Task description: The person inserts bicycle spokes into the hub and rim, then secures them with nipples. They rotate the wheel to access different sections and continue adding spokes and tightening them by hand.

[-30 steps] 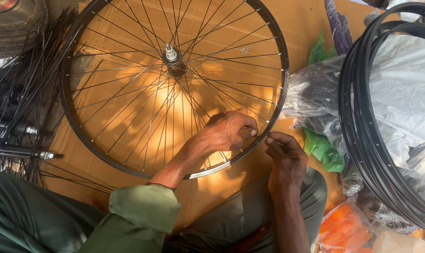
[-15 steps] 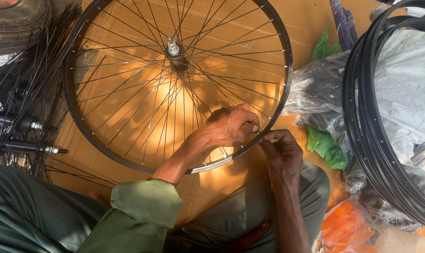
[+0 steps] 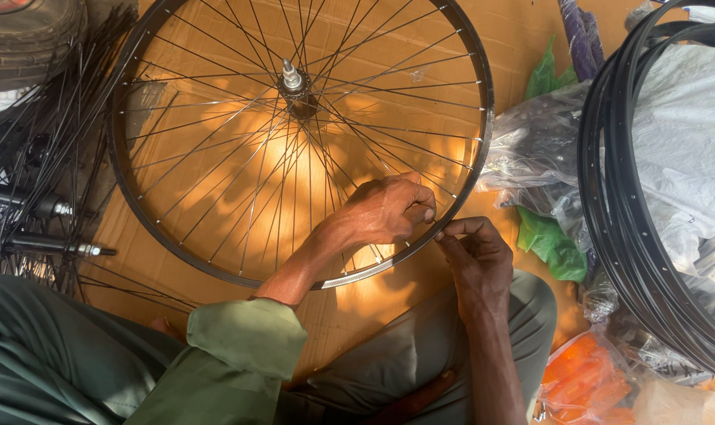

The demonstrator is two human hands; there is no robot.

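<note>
Loose spokes and axles at far left. Spoked bicycle wheel lies flat on cardboard. Left hand curled inside the rim, fingers pinched on a spoke by the rim. Right hand just outside, fingertips pinched at the rim edge, touching it. Stacked black rims right.

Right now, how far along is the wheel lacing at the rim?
Most looks done: spokes run from the hub to the rim all around the wheel. In hand: the left hand reaches through the spokes and the right hand pinches at the rim's near edge, seemingly on one spoke end. Whether any holes remain unfilled is too small to tell. Loose spokes lie at the left.
</note>
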